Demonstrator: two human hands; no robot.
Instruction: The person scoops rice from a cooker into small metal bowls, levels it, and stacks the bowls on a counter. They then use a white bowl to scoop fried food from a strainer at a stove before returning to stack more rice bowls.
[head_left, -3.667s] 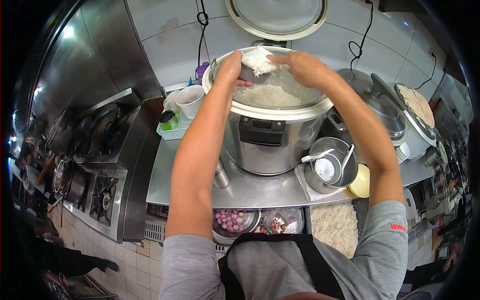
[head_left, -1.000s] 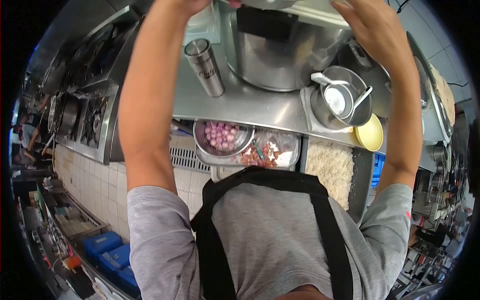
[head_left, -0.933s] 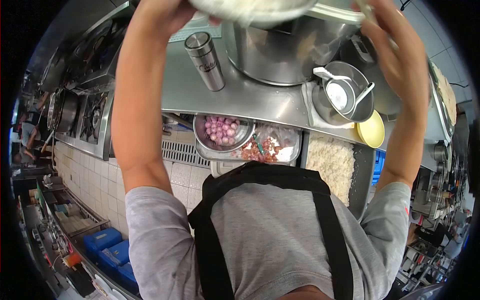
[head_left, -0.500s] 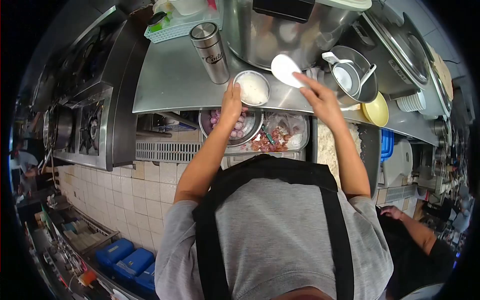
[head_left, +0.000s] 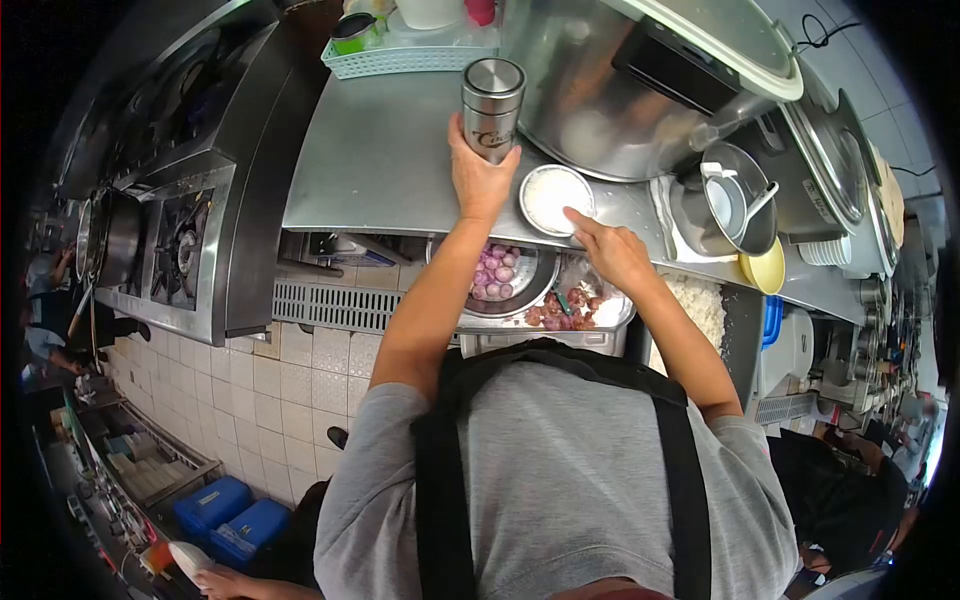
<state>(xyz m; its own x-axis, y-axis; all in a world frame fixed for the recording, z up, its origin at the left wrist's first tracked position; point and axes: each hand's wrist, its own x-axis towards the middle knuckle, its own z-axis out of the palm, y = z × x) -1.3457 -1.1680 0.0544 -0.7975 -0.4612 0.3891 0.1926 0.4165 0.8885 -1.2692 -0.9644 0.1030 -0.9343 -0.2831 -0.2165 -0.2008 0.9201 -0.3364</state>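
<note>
My left hand [head_left: 478, 175] is wrapped around the lower part of a steel flask [head_left: 493, 105] standing on the counter. Beside it, a small round bowl [head_left: 527, 215] of white rice [head_left: 555, 195] sits near the counter edge. My right hand [head_left: 615, 252] is at the bowl's lower right, index finger stretched over the rim. It appears to hold the white rice paddle against the rice, though white on white makes the blade hard to make out. Below the edge are a metal bowl of peeled shallots [head_left: 492, 272] and a tray of reddish-brown chopped pieces [head_left: 565, 312].
A large steel container [head_left: 600, 90] stands behind the bowl. To the right are a steel pot [head_left: 690, 215] with white utensils, a folded cloth [head_left: 666, 215] and a yellow bowl [head_left: 764, 272]. A pale green basket [head_left: 410, 62] lies at the back; a stove [head_left: 180, 250] is left.
My left hand has gone from the rice bowl to the flask. My right hand has brought the paddle from beside the bowl down to it. The view has shifted slightly.
</note>
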